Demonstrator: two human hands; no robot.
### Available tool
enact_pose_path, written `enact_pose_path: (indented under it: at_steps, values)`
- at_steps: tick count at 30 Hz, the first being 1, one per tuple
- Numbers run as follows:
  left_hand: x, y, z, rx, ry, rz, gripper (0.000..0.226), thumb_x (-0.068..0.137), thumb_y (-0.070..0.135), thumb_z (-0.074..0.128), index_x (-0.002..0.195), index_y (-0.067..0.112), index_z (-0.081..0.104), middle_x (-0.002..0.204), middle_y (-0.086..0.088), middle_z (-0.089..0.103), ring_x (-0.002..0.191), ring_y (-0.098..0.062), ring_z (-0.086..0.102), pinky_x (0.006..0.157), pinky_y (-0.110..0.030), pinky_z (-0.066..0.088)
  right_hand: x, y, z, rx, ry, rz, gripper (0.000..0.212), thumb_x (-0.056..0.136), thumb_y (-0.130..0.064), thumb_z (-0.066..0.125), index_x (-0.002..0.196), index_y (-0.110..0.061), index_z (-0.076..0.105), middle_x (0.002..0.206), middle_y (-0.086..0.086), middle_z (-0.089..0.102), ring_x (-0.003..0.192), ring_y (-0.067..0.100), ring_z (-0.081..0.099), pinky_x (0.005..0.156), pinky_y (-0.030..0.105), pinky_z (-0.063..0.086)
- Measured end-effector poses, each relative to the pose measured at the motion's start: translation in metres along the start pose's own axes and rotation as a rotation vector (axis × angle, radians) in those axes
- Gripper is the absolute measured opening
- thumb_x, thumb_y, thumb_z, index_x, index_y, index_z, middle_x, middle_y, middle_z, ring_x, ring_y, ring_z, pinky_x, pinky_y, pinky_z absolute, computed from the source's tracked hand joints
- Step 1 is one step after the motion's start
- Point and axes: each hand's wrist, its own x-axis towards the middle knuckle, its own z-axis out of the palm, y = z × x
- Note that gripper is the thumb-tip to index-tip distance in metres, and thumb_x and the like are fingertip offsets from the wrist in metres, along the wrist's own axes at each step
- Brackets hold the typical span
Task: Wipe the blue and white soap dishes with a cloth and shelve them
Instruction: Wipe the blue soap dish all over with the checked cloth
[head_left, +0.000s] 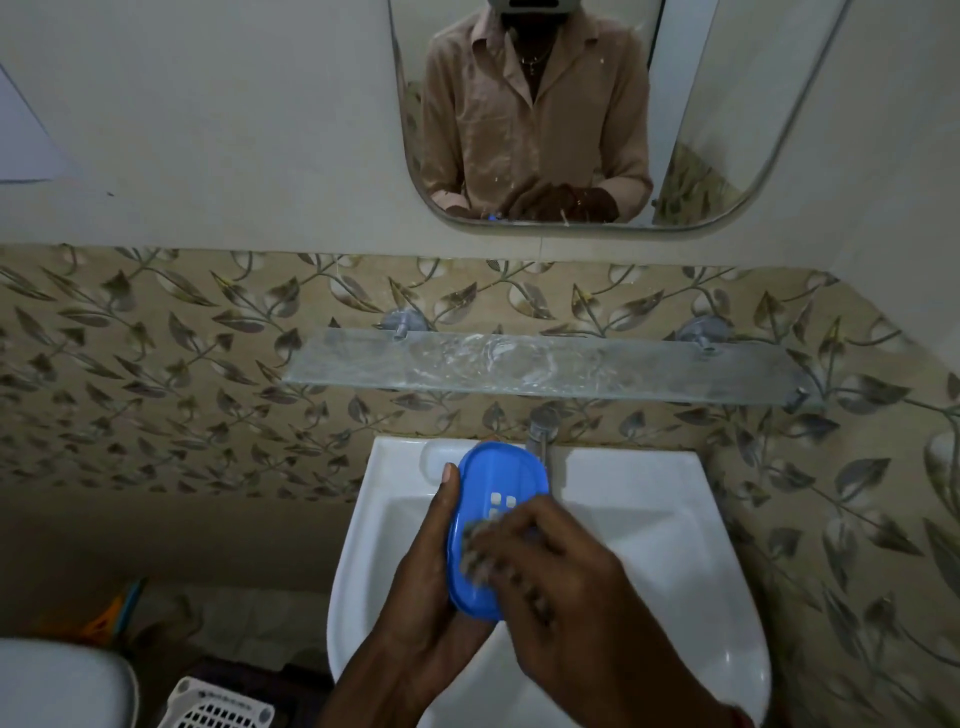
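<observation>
Over the white sink (649, 519), our left hand (431, 582) cups the blue soap dish (493, 488), thumb on its left rim. Our right hand (561, 587) presses a bunched cloth (475, 545) into the dish, fingers curled together.

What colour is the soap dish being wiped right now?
Blue, with small square drain holes; the soap dish shows clearly in the head view.
</observation>
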Motion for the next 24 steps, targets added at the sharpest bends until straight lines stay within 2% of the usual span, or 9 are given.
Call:
enact_pose_path:
  at_steps: [3,5,7,9,11,14,17,20,24]
  values:
    - [-0.001,-0.002,-0.002,0.023,0.002,-0.009,0.081,0.083,0.049,0.078,0.140,-0.005,0.054,0.118,-0.024,0.066,0.099,-0.031,0.071,0.081,-0.040,0.063,-0.008,-0.001,-0.002,0.009,-0.039,-0.021,0.018,0.093,-0.018,0.062,0.109,-0.024,0.068,0.104,-0.005,0.053,0.077,0.003,0.061,0.070,0.024,0.056]
    - [0.000,-0.006,0.000,0.075,0.010,0.002,0.070,0.090,0.047,0.070,0.138,-0.001,0.057,0.123,-0.024,0.067,0.107,-0.033,0.070,0.091,-0.042,0.060,0.005,0.006,-0.006,-0.066,0.007,-0.012,0.018,0.089,-0.013,0.068,0.107,-0.015,0.071,0.101,0.000,0.059,0.075,0.008,0.064,0.069,0.025,0.058]
    - [0.003,-0.012,-0.002,0.143,0.040,0.073,0.058,0.089,0.043,0.067,0.132,0.004,0.065,0.124,-0.023,0.070,0.108,-0.034,0.071,0.090,-0.044,0.060,0.023,0.014,-0.010,-0.138,0.075,0.024,0.018,0.085,-0.007,0.074,0.103,-0.007,0.073,0.099,0.006,0.063,0.077,0.013,0.066,0.070,0.029,0.061]
    - [0.007,-0.014,-0.006,0.157,0.073,0.112,0.052,0.090,0.044,0.066,0.127,0.008,0.070,0.122,-0.023,0.071,0.107,-0.034,0.073,0.085,-0.043,0.062,0.037,0.020,-0.012,-0.122,0.147,0.154,0.017,0.093,-0.012,0.066,0.108,-0.009,0.072,0.101,0.003,0.060,0.080,0.013,0.064,0.073,0.031,0.060]
    - [0.007,-0.011,-0.005,0.136,0.109,0.138,0.052,0.091,0.046,0.061,0.128,0.010,0.070,0.121,-0.023,0.072,0.103,-0.034,0.074,0.082,-0.043,0.063,0.035,0.019,-0.005,-0.107,0.144,0.170,0.019,0.097,-0.016,0.058,0.111,-0.012,0.071,0.104,0.001,0.056,0.083,0.011,0.062,0.078,0.031,0.058]
    - [0.008,0.002,-0.005,0.096,0.127,0.112,0.071,0.084,0.052,0.067,0.132,0.001,0.065,0.114,-0.024,0.072,0.093,-0.031,0.073,0.076,-0.040,0.064,0.011,-0.001,0.008,-0.007,0.046,0.013,0.018,0.094,-0.014,0.056,0.102,-0.011,0.071,0.100,-0.006,0.058,0.085,0.008,0.061,0.079,0.022,0.054]
    - [0.009,0.006,-0.010,0.198,0.183,0.166,0.076,0.081,0.062,0.064,0.129,0.002,0.068,0.112,-0.023,0.068,0.088,-0.029,0.069,0.072,-0.037,0.062,-0.013,-0.006,0.013,0.051,-0.044,-0.034,0.011,0.092,-0.018,0.064,0.101,-0.019,0.069,0.100,-0.016,0.052,0.091,-0.003,0.060,0.079,0.008,0.051]
    - [0.008,0.007,-0.011,0.220,0.191,0.193,0.071,0.084,0.060,0.058,0.127,0.005,0.070,0.111,-0.022,0.073,0.087,-0.030,0.075,0.068,-0.038,0.064,-0.010,0.015,0.005,-0.049,-0.024,0.073,0.012,0.090,-0.019,0.068,0.101,-0.021,0.072,0.097,-0.008,0.059,0.079,0.004,0.065,0.066,0.021,0.058]
    - [0.011,0.012,-0.007,0.337,0.196,0.287,0.058,0.088,0.057,0.050,0.121,0.016,0.075,0.113,-0.019,0.075,0.094,-0.027,0.076,0.074,-0.035,0.063,0.014,0.031,-0.004,-0.150,-0.008,0.130,0.014,0.093,-0.016,0.066,0.104,-0.011,0.073,0.094,0.000,0.061,0.072,0.009,0.064,0.064,0.023,0.058]
